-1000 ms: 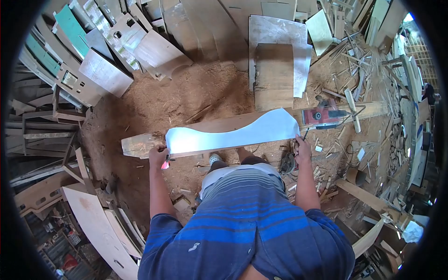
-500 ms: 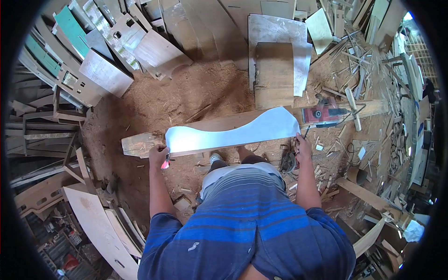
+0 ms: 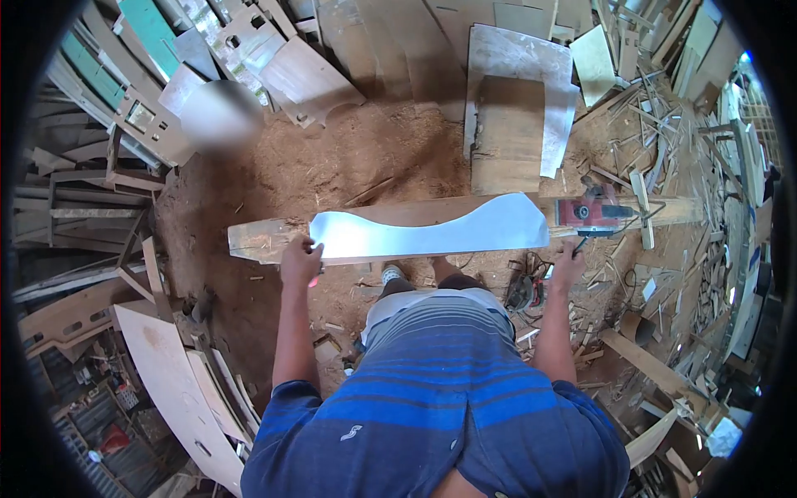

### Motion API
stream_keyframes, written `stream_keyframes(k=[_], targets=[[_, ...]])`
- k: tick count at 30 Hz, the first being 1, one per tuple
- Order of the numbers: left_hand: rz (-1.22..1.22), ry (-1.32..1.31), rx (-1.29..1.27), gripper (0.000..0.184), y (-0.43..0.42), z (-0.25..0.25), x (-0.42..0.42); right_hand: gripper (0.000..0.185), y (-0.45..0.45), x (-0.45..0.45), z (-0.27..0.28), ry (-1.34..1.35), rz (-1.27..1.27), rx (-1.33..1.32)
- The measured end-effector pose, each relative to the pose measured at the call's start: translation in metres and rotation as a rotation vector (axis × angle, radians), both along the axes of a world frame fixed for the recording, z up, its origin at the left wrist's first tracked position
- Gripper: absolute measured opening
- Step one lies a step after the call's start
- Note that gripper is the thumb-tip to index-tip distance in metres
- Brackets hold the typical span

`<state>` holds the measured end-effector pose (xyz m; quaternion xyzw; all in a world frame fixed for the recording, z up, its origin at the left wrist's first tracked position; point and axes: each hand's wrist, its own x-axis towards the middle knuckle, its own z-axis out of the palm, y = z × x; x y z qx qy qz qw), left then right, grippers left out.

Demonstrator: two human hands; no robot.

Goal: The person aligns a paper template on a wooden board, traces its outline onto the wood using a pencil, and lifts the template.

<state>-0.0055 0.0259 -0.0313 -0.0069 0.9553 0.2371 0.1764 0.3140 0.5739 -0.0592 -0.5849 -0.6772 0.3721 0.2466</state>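
Across the middle of the view, a white curved sheet [image 3: 432, 237] is laid lengthwise over a brown board [image 3: 415, 213], with its hollowed edge towards twelve o'clock and its straight edge towards six. The placing looks largely done. Wood is seen uncut beyond the hollow, so the board seems not yet to have been shaped to that curve; whether any line has been drawn cannot be told.

At nine o'clock, the sheet's end is touched by the curled fingers of the left hand [image 3: 299, 262]; whether it is gripped or only pressed cannot be told. A small pink item [image 3: 313, 281] is partly seen just beside that hand. At three o'clock, near the other end, a dark slim tool [image 3: 580, 245] is held in the closed grip of the right hand [image 3: 569, 268]. A red power tool [image 3: 584, 212] is seen just beyond the sheet there, untouched.
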Motion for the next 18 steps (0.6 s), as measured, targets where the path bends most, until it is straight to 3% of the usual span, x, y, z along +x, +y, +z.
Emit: stream_keyframes(k=[1, 5, 10, 13, 17, 18], targets=[[-0.067, 0.023, -0.013, 0.04, 0.015, 0.009, 0.01, 0.046, -0.009, -0.015, 0.017, 0.095, 0.017, 0.053], [-0.293, 0.041, -0.098, 0.067, 0.067, 0.017, 0.046, 0.052, -0.026, -0.061, 0.042, 0.404, 0.13, -0.257], [-0.39, 0.031, -0.147, 0.084, 0.099, 0.007, 0.063, 0.063, -0.069, -0.128, 0.038, 0.439, 0.499, -0.03], [-0.383, -0.012, -0.163, 0.089, 0.102, 0.008, 0.066, 0.062, -0.09, -0.152, 0.039, 0.36, 0.626, -0.221], [-0.302, -0.04, -0.153, 0.092, 0.102, 0.003, 0.071, 0.031, -0.123, -0.192, 0.045, 0.189, 0.832, -0.235], [-0.28, -0.026, -0.143, 0.093, 0.1, -0.008, 0.074, 0.03, -0.133, -0.202, 0.044, 0.186, 0.915, -0.216]])
